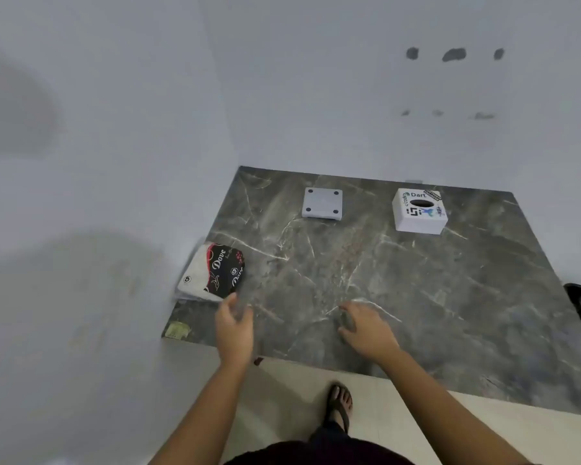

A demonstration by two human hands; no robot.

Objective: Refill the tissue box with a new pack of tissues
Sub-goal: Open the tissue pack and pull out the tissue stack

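While our left hand (pixel 234 325) hovers open beside the tissue pack (pixel 213 272) at near left, our right hand (pixel 363 325) spreads empty over the counter (pixel 416 280); the tissue box (pixel 419 211) sits far right.

Layout relative to the countertop (pixel 416 297): tissue box (pixel 420 211) on its far right part, near the rear wall (pixel 349 95); base plate (pixel 322 203) to the box's left, well apart, also at the back; tissue pack (pixel 213 273) at the left edge against the side wall (pixel 81 196); left hand (pixel 234 325) just before the pack; right hand (pixel 366 327) over the front middle.
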